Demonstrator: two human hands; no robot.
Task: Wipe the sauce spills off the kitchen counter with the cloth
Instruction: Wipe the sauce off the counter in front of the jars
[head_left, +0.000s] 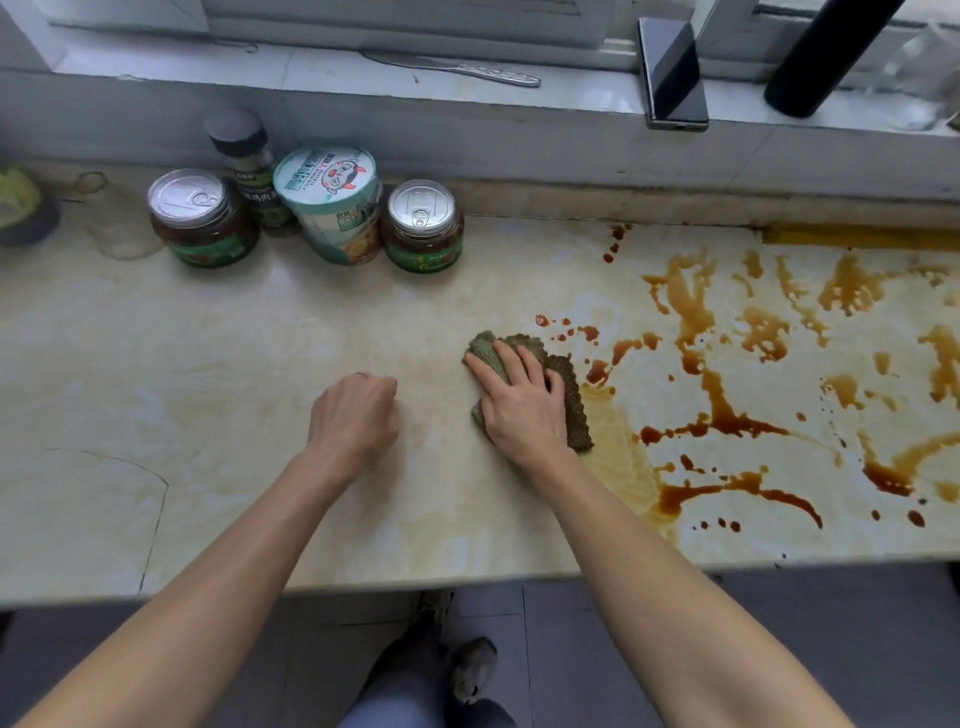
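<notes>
Cloth (563, 395) pressed flat on bench (260, 338) under spread right hand (524, 410), just left of brown sauce spills (727, 415) covering right side. Left hand (353, 415) curled loosely, holding nothing, resting near centre. Best handled, probably, with firm overlapping strokes rightward, refolding to clean cloth faces. Labels on far-left jars (421, 228) and cup (332, 202) too blurred for reading; cartoon pig visible.
</notes>
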